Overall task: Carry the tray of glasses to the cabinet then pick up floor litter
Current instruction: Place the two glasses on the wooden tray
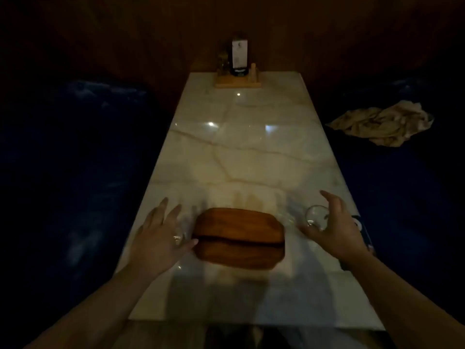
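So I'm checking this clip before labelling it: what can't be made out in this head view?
- Left hand: whether it touches the glass under it; hand covers it, dim light.
- Right hand: curls around a clear glass, contact unclear; motion blur.
- Wooden tray: whether anything stands on it; too dark and blurred.
- Holder at the table's far end: labels too small.
- Floor litter: none in view; benches and table hide the floor.

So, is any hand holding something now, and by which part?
The right hand curls around the side of a clear glass, though firm contact cannot be told. The left hand is spread open beside the wooden tray, holding nothing.
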